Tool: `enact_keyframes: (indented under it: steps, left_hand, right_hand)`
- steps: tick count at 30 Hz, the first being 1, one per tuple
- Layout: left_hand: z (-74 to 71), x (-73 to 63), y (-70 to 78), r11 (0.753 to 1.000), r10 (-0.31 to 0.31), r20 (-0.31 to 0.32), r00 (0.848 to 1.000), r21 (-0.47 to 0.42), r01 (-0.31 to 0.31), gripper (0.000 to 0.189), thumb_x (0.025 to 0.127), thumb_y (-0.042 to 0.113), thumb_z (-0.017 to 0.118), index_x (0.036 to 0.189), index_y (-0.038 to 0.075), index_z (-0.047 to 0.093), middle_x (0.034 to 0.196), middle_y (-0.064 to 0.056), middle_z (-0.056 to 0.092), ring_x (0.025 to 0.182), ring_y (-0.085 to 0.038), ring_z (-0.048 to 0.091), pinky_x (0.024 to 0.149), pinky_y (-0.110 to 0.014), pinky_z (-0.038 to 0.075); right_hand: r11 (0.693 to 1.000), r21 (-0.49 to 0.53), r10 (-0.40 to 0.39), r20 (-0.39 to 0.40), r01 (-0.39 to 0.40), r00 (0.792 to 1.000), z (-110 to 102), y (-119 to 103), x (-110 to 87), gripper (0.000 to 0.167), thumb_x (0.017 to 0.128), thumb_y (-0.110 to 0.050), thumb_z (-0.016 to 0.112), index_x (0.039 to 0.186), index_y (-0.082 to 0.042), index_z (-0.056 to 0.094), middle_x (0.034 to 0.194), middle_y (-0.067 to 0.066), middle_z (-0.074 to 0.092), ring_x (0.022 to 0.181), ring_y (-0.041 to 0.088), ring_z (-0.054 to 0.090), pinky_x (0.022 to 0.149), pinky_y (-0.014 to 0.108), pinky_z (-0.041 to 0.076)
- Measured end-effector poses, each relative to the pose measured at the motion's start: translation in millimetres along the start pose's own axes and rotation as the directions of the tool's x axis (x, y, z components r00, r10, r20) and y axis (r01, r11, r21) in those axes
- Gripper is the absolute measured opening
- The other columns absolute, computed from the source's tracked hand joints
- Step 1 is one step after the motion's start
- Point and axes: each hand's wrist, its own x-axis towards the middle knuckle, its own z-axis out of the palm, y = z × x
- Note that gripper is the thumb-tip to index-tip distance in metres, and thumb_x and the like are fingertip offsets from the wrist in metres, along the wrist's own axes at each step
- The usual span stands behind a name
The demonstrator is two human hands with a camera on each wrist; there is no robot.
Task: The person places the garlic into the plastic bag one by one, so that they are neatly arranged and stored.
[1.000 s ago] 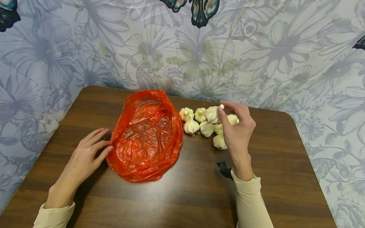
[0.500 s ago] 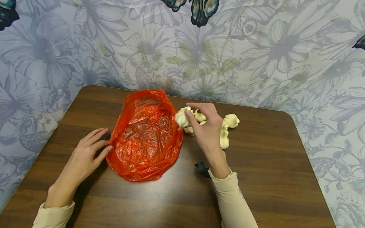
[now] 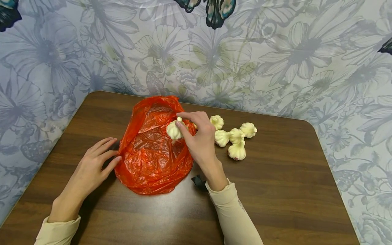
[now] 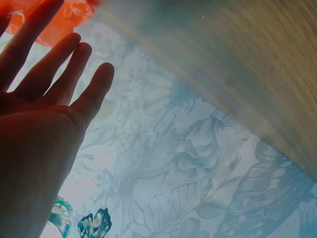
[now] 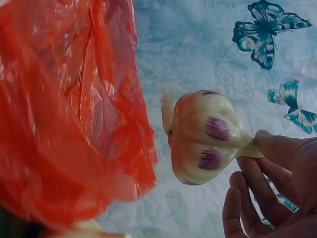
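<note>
Over the right part of the opening of a red plastic bag (image 3: 144, 163), my right hand (image 3: 200, 139) pinches a garlic bulb (image 3: 174, 130) by its stem. The right wrist view shows that bulb (image 5: 205, 136) with purple patches and a tuft of dry roots, thumb and fingertips at its neck. My left hand (image 3: 88, 173) is at the bag's left rim, thumb and index finger pinching the edge; the other fingers lie fairly straight and spread. In the left wrist view those fingers (image 4: 59, 74) show near a corner of the bag (image 4: 64, 20).
Several more garlic bulbs (image 3: 236, 136) lie grouped on the brown table (image 3: 291, 190) right of the bag; others are partly hidden behind my right hand. A black strap end (image 3: 199, 183) hangs by my right wrist. A flower-patterned wall covering (image 3: 214, 61) rises behind the table.
My right hand has carried the garlic bulb leftward from the group of bulbs to above the bag. The left hand and the bag have stayed in place.
</note>
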Motion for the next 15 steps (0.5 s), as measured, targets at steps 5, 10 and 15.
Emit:
enact_keyframes:
  steps: [5, 10, 15]
  left_hand:
    - [0.7, -1.0, -0.2, 1.0, 0.001, 0.001, 1.0, 0.0, -0.001, 0.028, 0.075, 0.006, 0.089, 0.101, 0.001, 0.08, 0.139, -0.024, 0.066, 0.134, -0.047, 0.055, 0.124, -0.057, 0.038]
    - [0.6, -1.2, 0.2, 1.0, -0.001, 0.002, 1.0, -0.002, 0.001, 0.028, 0.075, 0.006, 0.089, 0.101, 0.0, 0.08, 0.139, -0.024, 0.066, 0.134, -0.046, 0.055, 0.125, -0.055, 0.036]
    - [1.4, -1.1, 0.2, 1.0, 0.0, 0.002, 1.0, -0.001, 0.0, 0.029, 0.074, 0.005, 0.089, 0.101, 0.0, 0.08, 0.139, -0.024, 0.066, 0.134, -0.046, 0.056, 0.125, -0.055, 0.037]
  right_hand:
    - [1.0, 0.01, 0.016, 0.045, -0.016, 0.999, 14.8, -4.2, -2.3, 0.018, 0.095, -0.015, 0.081, 0.113, -0.011, 0.08, 0.102, 0.002, 0.077, 0.096, 0.023, 0.064, 0.084, 0.036, 0.053]
    - [1.0, 0.015, 0.007, 0.074, -0.008, 0.997, 29.5, -11.9, -3.2, 0.02, 0.095, -0.017, 0.081, 0.114, -0.01, 0.08, 0.106, 0.003, 0.078, 0.1, 0.021, 0.065, 0.089, 0.031, 0.052]
    - [1.0, 0.015, 0.007, 0.083, -0.008, 0.997, 44.2, -20.4, -2.2, 0.02, 0.096, -0.019, 0.08, 0.114, -0.012, 0.08, 0.108, 0.001, 0.077, 0.104, 0.018, 0.065, 0.089, 0.027, 0.054]
